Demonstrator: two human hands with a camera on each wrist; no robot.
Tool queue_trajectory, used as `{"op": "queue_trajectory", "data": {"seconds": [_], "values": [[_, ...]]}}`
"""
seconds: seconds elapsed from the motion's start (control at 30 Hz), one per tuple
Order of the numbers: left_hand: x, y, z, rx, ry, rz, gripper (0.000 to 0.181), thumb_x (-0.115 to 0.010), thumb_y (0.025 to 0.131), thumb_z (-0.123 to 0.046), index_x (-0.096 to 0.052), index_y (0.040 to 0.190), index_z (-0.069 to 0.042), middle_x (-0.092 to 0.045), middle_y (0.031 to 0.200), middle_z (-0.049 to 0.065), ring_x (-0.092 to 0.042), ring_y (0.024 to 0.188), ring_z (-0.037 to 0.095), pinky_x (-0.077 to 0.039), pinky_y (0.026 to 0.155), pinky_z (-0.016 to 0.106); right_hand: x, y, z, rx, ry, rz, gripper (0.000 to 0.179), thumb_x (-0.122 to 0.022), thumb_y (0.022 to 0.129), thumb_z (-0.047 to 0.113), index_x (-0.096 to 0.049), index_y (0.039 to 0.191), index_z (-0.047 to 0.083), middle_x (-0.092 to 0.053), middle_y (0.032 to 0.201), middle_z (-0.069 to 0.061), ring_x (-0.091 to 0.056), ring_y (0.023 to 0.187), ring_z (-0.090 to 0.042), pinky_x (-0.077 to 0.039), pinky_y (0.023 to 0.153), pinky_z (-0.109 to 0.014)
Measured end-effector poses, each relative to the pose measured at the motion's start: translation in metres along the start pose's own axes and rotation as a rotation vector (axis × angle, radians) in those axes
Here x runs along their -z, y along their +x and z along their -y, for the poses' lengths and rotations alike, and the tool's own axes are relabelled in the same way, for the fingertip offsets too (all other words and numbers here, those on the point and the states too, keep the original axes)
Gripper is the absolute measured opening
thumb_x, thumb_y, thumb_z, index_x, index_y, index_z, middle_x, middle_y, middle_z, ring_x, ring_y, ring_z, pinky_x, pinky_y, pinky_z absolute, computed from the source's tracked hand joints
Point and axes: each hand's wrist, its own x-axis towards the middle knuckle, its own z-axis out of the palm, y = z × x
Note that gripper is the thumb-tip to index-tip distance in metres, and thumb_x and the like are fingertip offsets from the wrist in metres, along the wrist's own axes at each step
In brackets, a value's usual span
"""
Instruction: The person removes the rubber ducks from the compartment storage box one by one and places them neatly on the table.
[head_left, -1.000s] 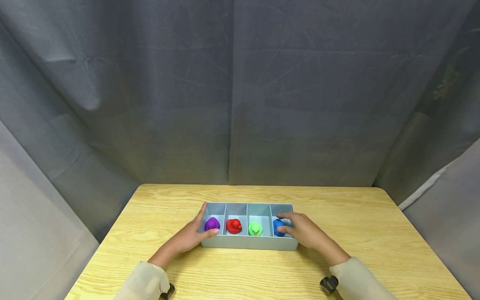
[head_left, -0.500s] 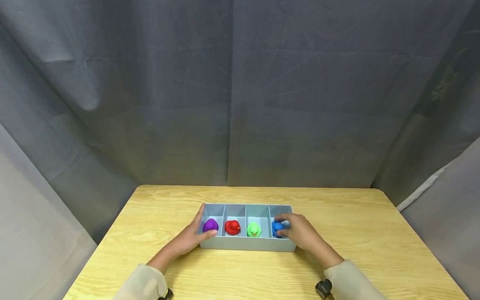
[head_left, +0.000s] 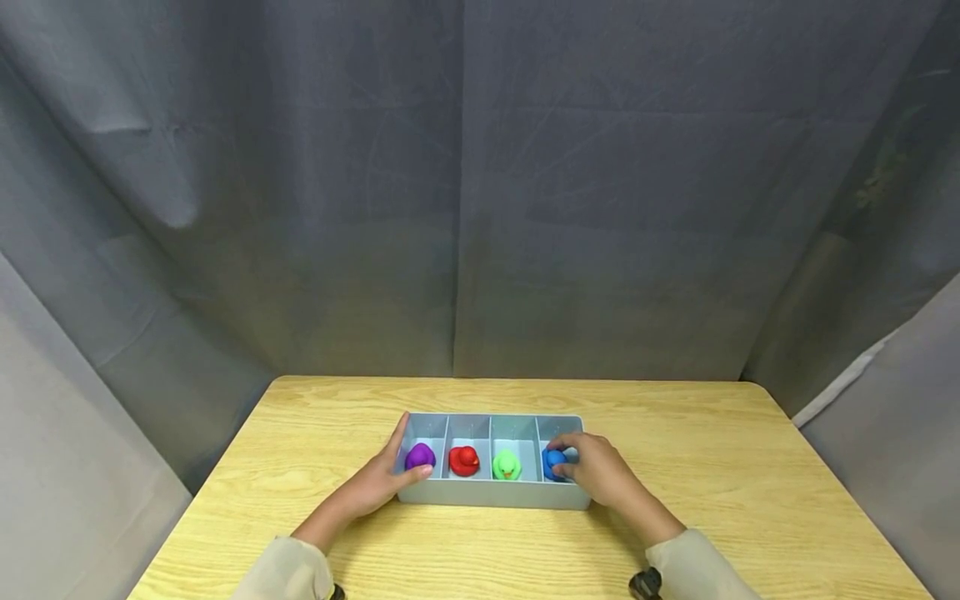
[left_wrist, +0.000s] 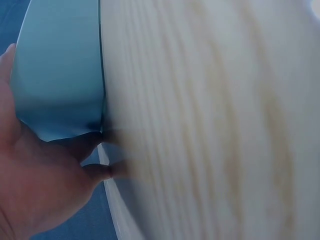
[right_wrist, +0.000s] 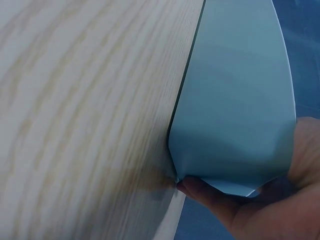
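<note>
Negligible change, lower centre: left hand [head_left: 372, 483] and right hand [head_left: 600, 475] stayed clamped on the grey tray [head_left: 491, 495], presumably steadying it.

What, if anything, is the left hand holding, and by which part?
The left hand grips the grey tray by its left end, thumb over the front rim.
</note>
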Motion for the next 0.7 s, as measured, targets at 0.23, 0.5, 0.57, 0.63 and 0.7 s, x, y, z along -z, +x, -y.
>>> {"op": "queue_trajectory", "data": {"seconds": [0.23,0.5,0.57,0.63,0.7], "values": [[-0.0004,-0.0018,0.0008,0.002,0.002,-0.002,0.104,-0.07,0.097,-0.046,0.006,0.167,-0.027,-0.002,0.172,0.02,-0.011,0.155,0.048,-0.013,0.122,0.067,-0.0027,-0.0019,-0.0005,0.001,-0.001,-0.012,0.028,-0.081,0.087,0.006,-0.077,0.114,0.011,-0.072,0.124,-0.014,-0.063,0.122,-0.041,-0.05,0.103,-0.059],[0.0004,-0.0019,0.0004,0.007,0.007,-0.007,0.104,-0.07,0.097,-0.047,0.005,0.167,-0.029,-0.003,0.172,0.02,-0.012,0.154,0.048,-0.014,0.122,0.068,-0.0027,-0.0026,-0.0005,0.013,-0.008,-0.031,0.028,-0.08,0.089,0.007,-0.077,0.116,0.012,-0.072,0.125,-0.014,-0.062,0.124,-0.043,-0.048,0.104,-0.061],[0.0003,-0.0013,0.0006,0.004,0.007,-0.009,0.104,-0.07,0.097,-0.047,0.005,0.167,-0.029,-0.004,0.172,0.02,-0.012,0.154,0.048,-0.014,0.122,0.068,-0.0022,-0.0024,-0.0004,0.02,-0.002,-0.04,0.027,-0.08,0.089,0.007,-0.077,0.116,0.012,-0.072,0.124,-0.013,-0.062,0.124,-0.043,-0.048,0.104,-0.06],[0.0002,-0.0007,0.001,0.001,0.012,-0.011,0.103,-0.069,0.098,-0.047,0.005,0.167,-0.03,-0.004,0.172,0.019,-0.013,0.154,0.048,-0.014,0.122,0.068,-0.0017,-0.0023,-0.0004,0.027,0.003,-0.052,0.027,-0.079,0.09,0.008,-0.076,0.116,0.012,-0.072,0.124,-0.013,-0.062,0.123,-0.042,-0.048,0.104,-0.06],[-0.0001,-0.0001,0.0017,0.0,0.016,-0.013,0.102,-0.069,0.098,-0.046,0.005,0.167,-0.03,-0.005,0.172,0.019,-0.013,0.155,0.048,-0.014,0.122,0.068,-0.0014,-0.0023,-0.0007,0.035,0.0,-0.069,0.027,-0.079,0.09,0.008,-0.076,0.117,0.012,-0.072,0.124,-0.013,-0.062,0.124,-0.042,-0.048,0.104,-0.06]]}}
